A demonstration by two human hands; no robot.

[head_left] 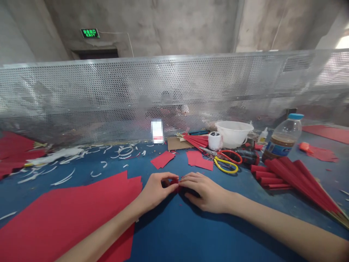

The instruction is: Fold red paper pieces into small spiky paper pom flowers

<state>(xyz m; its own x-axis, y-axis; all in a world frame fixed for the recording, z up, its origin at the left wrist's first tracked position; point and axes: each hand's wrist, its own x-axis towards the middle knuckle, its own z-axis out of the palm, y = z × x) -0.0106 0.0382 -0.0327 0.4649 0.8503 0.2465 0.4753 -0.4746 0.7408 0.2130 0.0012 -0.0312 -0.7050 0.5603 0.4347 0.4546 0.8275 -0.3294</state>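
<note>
Near the middle of the blue table, my left hand point(157, 188) pinches a small piece of red paper point(175, 181) between thumb and fingers. My right hand point(205, 190) meets it from the other side, its fingertips closed on the same piece. Most of that paper is hidden by the fingers. Large red paper sheets point(73, 207) lie stacked under and beside my left forearm. Beyond my hands are two groups of small red paper pieces point(163, 159), and scissors point(226, 163) with yellow and red handles lie past my right hand.
To the right stand a plastic bottle point(283, 140) of brown liquid and a white bucket point(234, 134), with a thread spool point(215, 140) in front. Rolled and folded red paper point(297, 178) lies nearer. White paper scraps point(65, 177) litter the left. A perforated metal panel point(109, 98) closes the back.
</note>
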